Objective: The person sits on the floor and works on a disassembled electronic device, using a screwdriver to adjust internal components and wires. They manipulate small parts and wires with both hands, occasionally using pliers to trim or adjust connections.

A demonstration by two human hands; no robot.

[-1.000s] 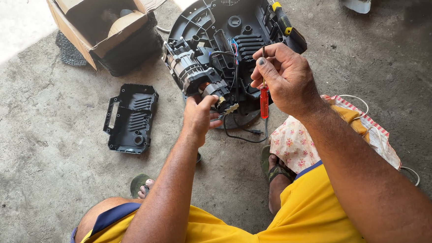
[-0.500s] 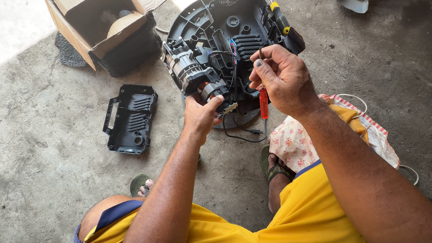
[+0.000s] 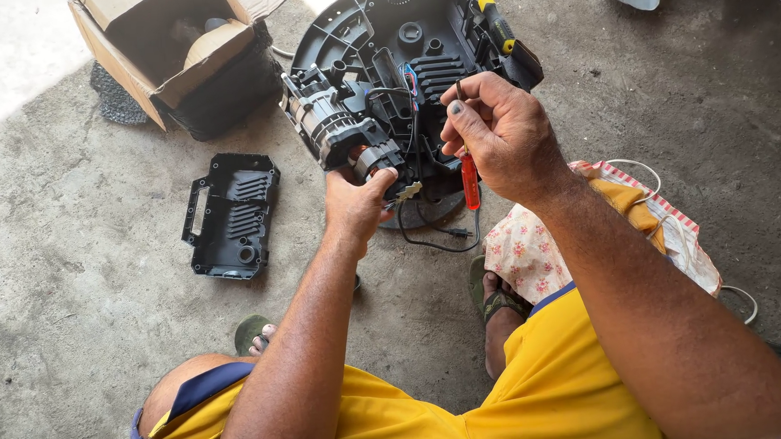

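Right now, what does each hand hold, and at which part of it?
The right hand holds a red-handled screwdriver by the upper part of its handle. The left hand grips the end of the motor in the black housing.

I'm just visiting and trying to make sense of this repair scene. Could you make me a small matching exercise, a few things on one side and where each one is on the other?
Things:
1. small red-handled screwdriver
2. loose flat black plastic cover panel
3. open brown cardboard box
4. yellow-and-black-handled screwdriver

Places:
A. resting on the upper right edge of the round black plastic housing
B. held in the right hand
C. lying flat on the concrete floor, left of the left hand
D. standing at the upper left, beyond the housing

Pairs: 1-B, 2-C, 3-D, 4-A
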